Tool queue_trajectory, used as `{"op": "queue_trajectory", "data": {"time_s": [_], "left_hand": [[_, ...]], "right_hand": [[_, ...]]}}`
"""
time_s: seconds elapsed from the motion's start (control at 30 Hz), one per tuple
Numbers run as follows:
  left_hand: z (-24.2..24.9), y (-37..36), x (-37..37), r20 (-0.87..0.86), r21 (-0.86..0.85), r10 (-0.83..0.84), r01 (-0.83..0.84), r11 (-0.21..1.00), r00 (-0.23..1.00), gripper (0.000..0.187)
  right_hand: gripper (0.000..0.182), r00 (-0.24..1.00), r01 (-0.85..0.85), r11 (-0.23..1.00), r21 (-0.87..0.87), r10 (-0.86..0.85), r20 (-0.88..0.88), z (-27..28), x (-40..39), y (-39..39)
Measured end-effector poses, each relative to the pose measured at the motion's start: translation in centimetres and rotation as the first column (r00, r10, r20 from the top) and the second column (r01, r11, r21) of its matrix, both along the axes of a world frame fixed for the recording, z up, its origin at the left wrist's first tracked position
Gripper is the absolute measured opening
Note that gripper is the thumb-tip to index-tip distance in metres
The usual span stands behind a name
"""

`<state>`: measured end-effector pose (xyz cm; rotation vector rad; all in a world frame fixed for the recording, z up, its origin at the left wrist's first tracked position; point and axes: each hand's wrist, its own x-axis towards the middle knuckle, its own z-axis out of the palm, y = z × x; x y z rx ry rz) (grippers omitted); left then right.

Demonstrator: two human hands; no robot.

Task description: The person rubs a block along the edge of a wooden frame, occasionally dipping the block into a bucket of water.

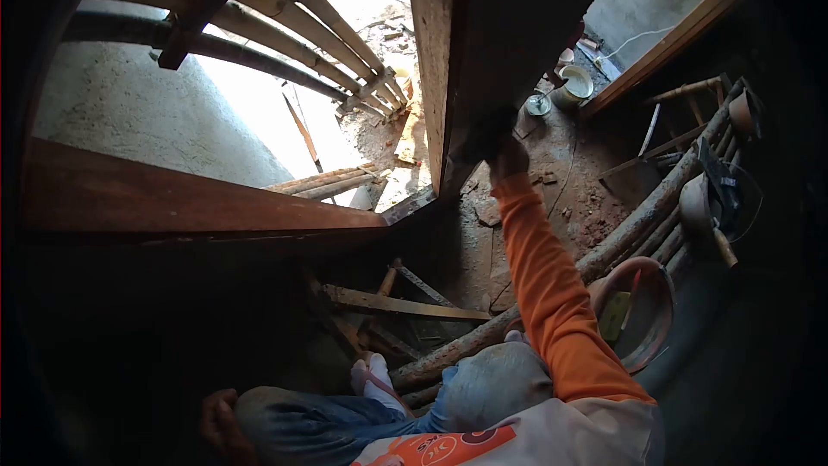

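Note:
My right hand [511,160], at the end of an outstretched orange sleeve, is closed on a dark object [486,134] against the shadowed wall beside the window frame. Shadow hides the shape of that object, and I cannot tell its kind. My left hand [226,425] rests low at the left beside my bent knee, its fingers loosely spread in dim light and nothing visible in them. The wooden window frame [434,60] stands just left of my right hand.
I sit on scaffold poles [655,207]. A round basin [660,311] is close to my right elbow; another bowl [695,207] hangs farther along. Buckets [576,85] stand on the rubble-strewn floor below. Bamboo slats [285,9] cross the window opening. Wooden braces [405,304] lie beneath.

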<state>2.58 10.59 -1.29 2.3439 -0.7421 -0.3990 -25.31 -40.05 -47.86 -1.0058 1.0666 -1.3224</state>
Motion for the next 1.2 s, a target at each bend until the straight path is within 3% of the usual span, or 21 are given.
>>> {"op": "queue_trajectory", "data": {"time_s": [0.03,0.1,0.17,0.2,0.27,0.3,0.37,0.43,0.5,0.53,0.57,0.63,0.8,0.87,0.9,0.97,1.03,1.1,1.17,1.2], "left_hand": [[0.4,-0.4,-0.4,0.046,0.015,-0.011,0.01,1.0,0.999,0.033],[0.1,0.8,0.1,0.046,0.013,-0.022,0.022,1.0,0.999,0.033],[-0.9,2.3,1.3,0.042,0.006,0.018,-0.018,1.0,0.999,0.035],[-1.0,2.3,1.8,0.054,0.015,0.055,-0.056,0.998,0.997,0.036],[1.5,0.3,-0.6,0.085,0.109,-0.031,0.022,0.994,0.996,0.035],[1.3,0.7,-0.4,0.044,0.095,0.005,-0.01,0.995,0.999,0.036],[1.1,1.5,-0.2,0.017,0.085,0.027,-0.028,0.996,0.999,0.036],[1.6,1.4,-0.5,0.089,0.242,0.059,-0.079,0.967,0.994,0.039],[1.6,2.1,-0.1,0.089,0.256,0.067,-0.087,0.963,0.994,0.04],[1.6,2.2,0.0,0.073,0.254,0.077,-0.093,0.963,0.994,0.042],[1.8,2.3,-0.1,0.086,0.258,0.073,-0.093,0.962,0.994,0.042],[1.7,2.1,-0.5,0.12,0.272,0.04,-0.071,0.96,0.992,0.042],[1.6,2.5,-0.8,0.093,0.244,0.126,-0.145,0.959,0.988,0.042],[1.2,3.2,-0.8,0.072,0.2,0.179,-0.19,0.961,0.981,0.042],[1.2,3.3,-0.9,0.087,0.2,0.176,-0.19,0.961,0.981,0.042],[1.7,3.4,-0.5,0.105,0.2,0.171,-0.189,0.961,0.98,0.042],[1.6,3.4,0.4,0.094,0.244,0.115,-0.135,0.96,0.989,0.041],[0.8,3.5,0.9,0.039,0.188,0.145,-0.15,0.971,0.989,0.042],[1.0,3.2,0.2,-0.001,0.144,0.176,-0.174,0.974,0.984,0.042],[1.6,1.9,-0.9,0.037,0.198,0.145,-0.15,0.969,0.989,0.042]], "right_hand": [[0.018,0.997,0.045,0.986,-0.161,-0.035,0.067,6.0,3.7,3.6],[0.021,0.992,0.113,0.989,-0.095,-0.107,0.067,17.3,6.9,7.6],[0.026,0.983,0.108,0.927,-0.359,-0.154,-0.102,24.1,7.5,11.3],[0.026,0.975,0.171,0.921,-0.351,-0.209,-0.074,23.3,6.7,12.4],[0.052,0.892,0.036,0.939,-0.343,-0.185,-0.413,18.8,5.3,14.3],[0.052,0.895,0.079,0.937,-0.341,-0.217,-0.391,16.1,4.7,14.3],[0.041,0.924,0.299,0.954,0.023,-0.284,-0.256,11.1,3.7,14.0],[0.045,0.917,0.31,0.949,0.065,-0.28,-0.283,13.0,3.2,13.4],[0.045,0.898,0.306,0.946,-0.104,-0.323,-0.299,16.1,4.7,12.4],[0.042,0.754,0.32,0.858,-0.403,-0.488,-0.44,15.9,6.0,11.8],[0.042,0.758,0.329,0.859,-0.393,-0.488,-0.433,16.0,7.1,11.3],[0.041,0.797,0.319,0.685,-0.655,-0.568,-0.207,18.4,8.1,9.9],[0.038,0.686,0.373,0.633,-0.679,-0.68,-0.257,17.2,4.9,4.0],[0.034,0.699,0.569,0.763,-0.307,-0.645,-0.307,17.7,1.3,0.0],[0.034,0.619,0.688,0.69,-0.225,-0.72,-0.315,18.6,-0.8,-1.6],[0.037,0.626,0.726,0.653,-0.216,-0.758,-0.185,18.1,-2.8,-3.3],[0.036,0.716,0.639,0.737,-0.22,-0.675,-0.179,19.6,-0.5,1.1],[0.036,0.815,0.41,0.773,-0.483,-0.549,-0.186,18.0,4.6,6.3],[0.036,0.77,0.221,0.743,-0.632,-0.531,-0.355,17.7,8.7,11.0],[0.036,0.745,0.303,0.713,-0.632,-0.591,-0.309,17.7,8.4,9.7]]}}
